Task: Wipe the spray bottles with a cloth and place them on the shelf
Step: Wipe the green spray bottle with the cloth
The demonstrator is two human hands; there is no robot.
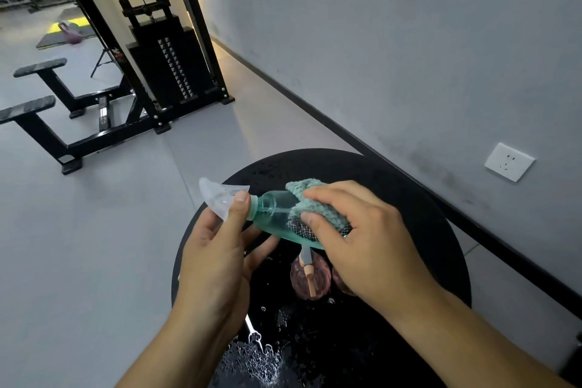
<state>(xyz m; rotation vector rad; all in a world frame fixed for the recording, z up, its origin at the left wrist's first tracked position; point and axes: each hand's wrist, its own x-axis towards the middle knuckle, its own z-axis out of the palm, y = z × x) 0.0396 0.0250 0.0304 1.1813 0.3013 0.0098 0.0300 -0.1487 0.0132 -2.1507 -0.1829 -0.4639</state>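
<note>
Head view showed me mid-wipe: my left hand (217,249) pinched the green spray bottle (277,217) at its clear nozzle, holding it sideways above the round black table (409,198), while my right hand (362,236) curled around the green cloth (318,205), pressing it onto the bottle's body. I judged the next move to be finishing the rub, then finding the shelf, which was not in sight. A pink bottle (310,277) stood directly underneath on the wet tabletop, risking a knock.
</note>
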